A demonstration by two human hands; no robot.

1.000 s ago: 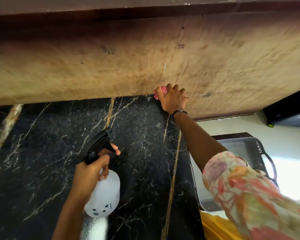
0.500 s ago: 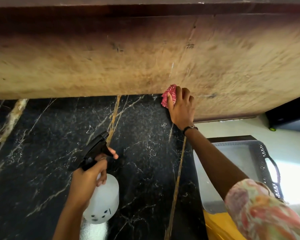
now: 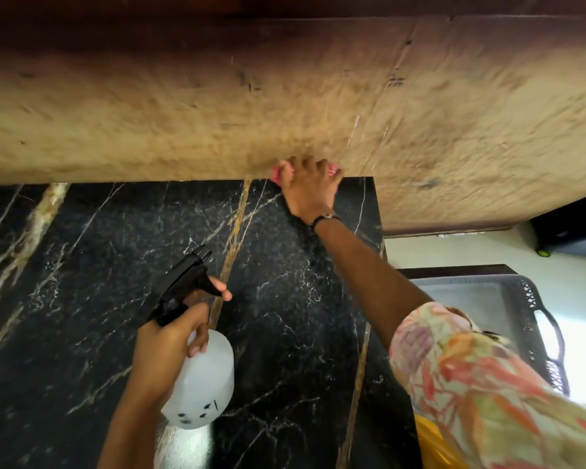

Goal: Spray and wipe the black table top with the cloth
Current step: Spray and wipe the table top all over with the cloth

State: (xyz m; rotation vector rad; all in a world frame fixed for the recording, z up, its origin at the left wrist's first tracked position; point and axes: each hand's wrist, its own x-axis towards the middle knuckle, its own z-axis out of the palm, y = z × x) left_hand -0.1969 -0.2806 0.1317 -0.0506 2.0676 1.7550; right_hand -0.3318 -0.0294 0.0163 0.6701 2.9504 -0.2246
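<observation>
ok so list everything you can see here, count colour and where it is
table top: one, black marble with gold and white veins, lower left and middle
wall: one, tan, behind the table
spray bottle: one, white with black trigger head, over the table
cloth: one, pink, at the table's far edge, mostly hidden
basket: one, grey, right of the table
left hand: grips the spray bottle
right hand: on the cloth, black wristband, floral sleeve
</observation>
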